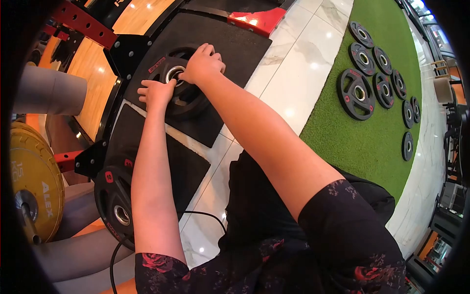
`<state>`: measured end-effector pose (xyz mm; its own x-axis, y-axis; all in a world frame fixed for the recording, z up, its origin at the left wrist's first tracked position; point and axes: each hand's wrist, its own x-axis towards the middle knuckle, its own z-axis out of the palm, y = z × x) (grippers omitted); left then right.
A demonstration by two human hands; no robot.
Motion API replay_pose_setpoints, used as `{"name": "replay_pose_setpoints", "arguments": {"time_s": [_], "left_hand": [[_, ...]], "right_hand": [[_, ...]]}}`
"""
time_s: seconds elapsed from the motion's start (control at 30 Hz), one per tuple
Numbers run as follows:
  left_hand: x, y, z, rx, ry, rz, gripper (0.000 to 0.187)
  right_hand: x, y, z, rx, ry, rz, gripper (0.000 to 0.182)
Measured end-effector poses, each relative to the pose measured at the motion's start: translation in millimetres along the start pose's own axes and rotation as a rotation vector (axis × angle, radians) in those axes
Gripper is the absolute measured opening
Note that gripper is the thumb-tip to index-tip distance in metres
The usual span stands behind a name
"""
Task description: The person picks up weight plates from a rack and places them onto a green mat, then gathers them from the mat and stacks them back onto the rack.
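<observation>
Item: black weight plate [183,95], lying flat on a black rubber mat [235,46]; all places below are given from this plate.

Hidden: both forearms cross the plate's near half, so its near rim and most of its face are covered. The steel centre ring is partly masked by fingers. A red label shows at the upper-left rim; its lettering is illegible.

Orientation: disc face up, bore pointing upward; being round, it has no long axis.

Left hand [156,91]: at the plate's left rim, fingers curled over the edge, gripping it.

Right hand [203,63]: on the plate's far side beside the centre ring, fingers bent and pressed onto the plate; whether they hook the bore cannot be told.

Surroundings: bare mat beyond and to the right; white marble floor [298,63] farther right; a row of black plates [377,73] on green turf [352,142], well apart. Near left: another black plate [113,201] and a yellow bumper plate [36,188], cut off by the frame edge.
</observation>
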<state>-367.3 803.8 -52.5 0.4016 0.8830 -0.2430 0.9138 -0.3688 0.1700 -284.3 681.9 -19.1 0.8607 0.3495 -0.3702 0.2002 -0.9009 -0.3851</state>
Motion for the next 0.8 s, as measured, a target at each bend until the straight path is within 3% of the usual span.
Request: {"name": "replay_pose_setpoints", "arguments": {"time_s": [0.1,0.33,0.5,0.8], "left_hand": [[-13,5,-11,0.001,0.014,-0.014,0.118],[-30,23,-17,0.093,0.034,0.047,0.105],[-81,89,-18,0.14,-0.008,0.322,0.104],[-227,239,37,0.017,-0.089,0.6,0.108]], "right_hand": [[6,6,5,0.011,0.063,-0.049,0.13],[-3,22,-15,-0.036,-0.01,0.03,0.129],[-17,104,-51,0.115,0.071,0.187,0.128],[-69,295,-156,0.116,0.296,0.434,0.124]]}}
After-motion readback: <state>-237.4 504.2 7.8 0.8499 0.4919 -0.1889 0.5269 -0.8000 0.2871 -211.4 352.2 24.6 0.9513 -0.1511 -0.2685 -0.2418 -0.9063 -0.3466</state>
